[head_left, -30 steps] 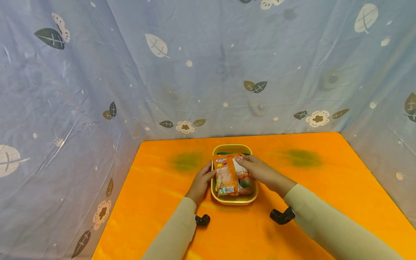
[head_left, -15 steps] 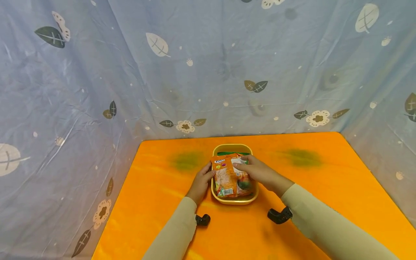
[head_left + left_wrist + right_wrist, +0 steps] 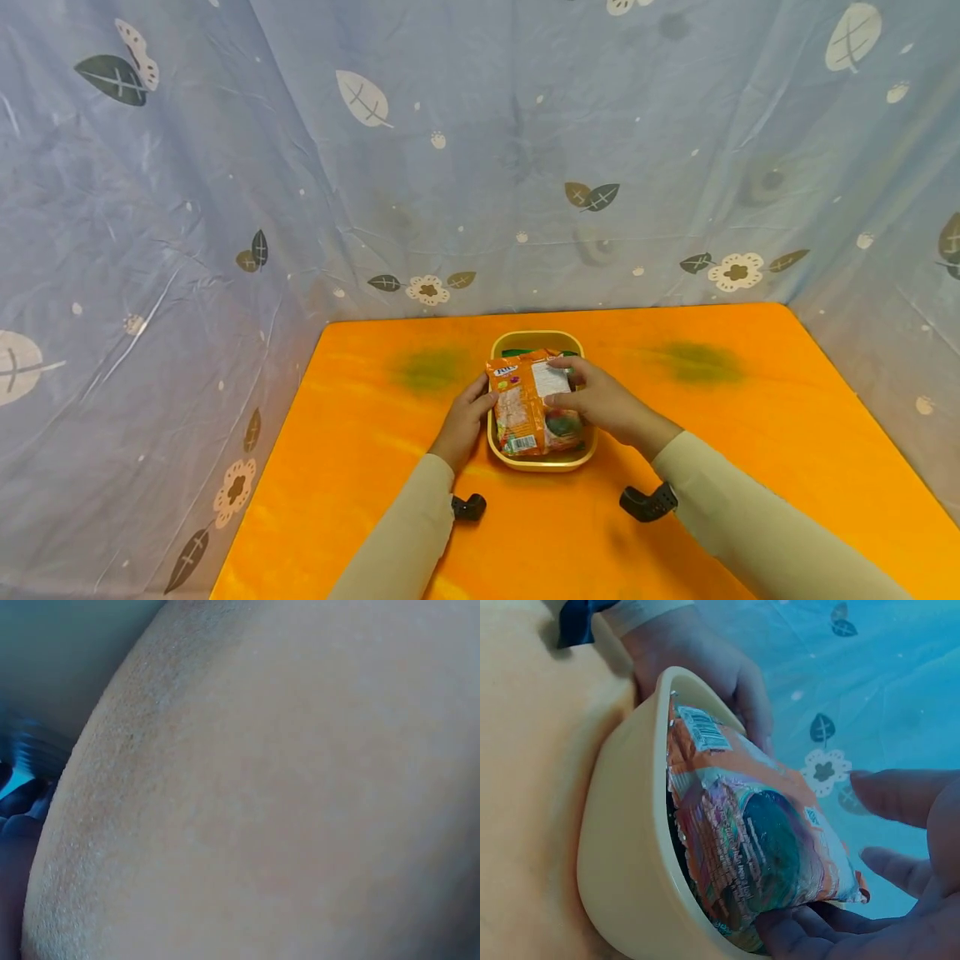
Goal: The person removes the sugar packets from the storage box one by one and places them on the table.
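A yellow plastic bin [image 3: 542, 467] holds an orange snack bag [image 3: 517, 408] that lies on top, printed with a barcode and a white label panel. Part of a green packet [image 3: 517, 352] shows beneath it at the back. My left hand [image 3: 459, 425] grips the bin's left side, its thumb over the rim. My right hand [image 3: 611, 404] is over the bag's right side, thumb and forefinger spread apart. In the right wrist view, some lower fingers of that hand [image 3: 900, 900] touch the bag's edge, while the upper ones stand off it. Skin fills most of the left wrist view.
The bin stands on an orange-covered table [image 3: 375, 500] with two greenish patches. A blue-grey curtain [image 3: 480, 167] with leaf and flower prints surrounds the table at the back and sides. Both sleeves carry black wrist devices [image 3: 648, 502].
My right hand's thumb has slid down the bag from its top, and the fingers have spread wider. The bag has shifted slightly left and tilted. My left hand stays in place.
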